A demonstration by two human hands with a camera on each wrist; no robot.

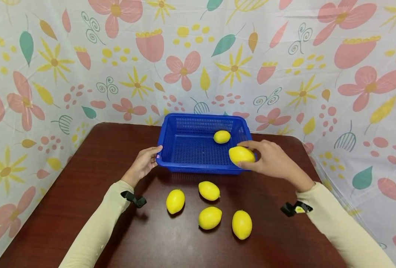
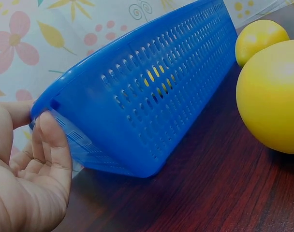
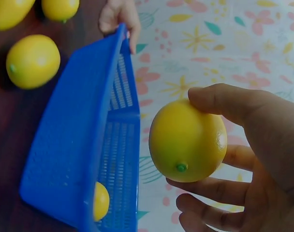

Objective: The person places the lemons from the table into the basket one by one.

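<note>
A blue plastic basket (image 1: 191, 150) with slotted walls stands at the back of the table. My left hand (image 1: 143, 162) grips its left rim, thumb on top and fingers below, as the left wrist view shows on the basket's corner (image 2: 113, 130). Between the thumb and fingers of my right hand (image 1: 272, 159) is a yellow lemon (image 1: 241, 154), held over the basket's front right corner. The right wrist view shows the green stem end of that lemon (image 3: 185, 140). Another lemon (image 1: 222, 137) lies inside the basket, toward the back right.
Several more lemons lie loose on the dark wood table (image 1: 144, 238) in front of the basket, among them one lemon (image 1: 175, 201) at the left and one lemon (image 1: 242, 225) at the right. A flowered cloth (image 1: 184, 44) hangs close behind the table.
</note>
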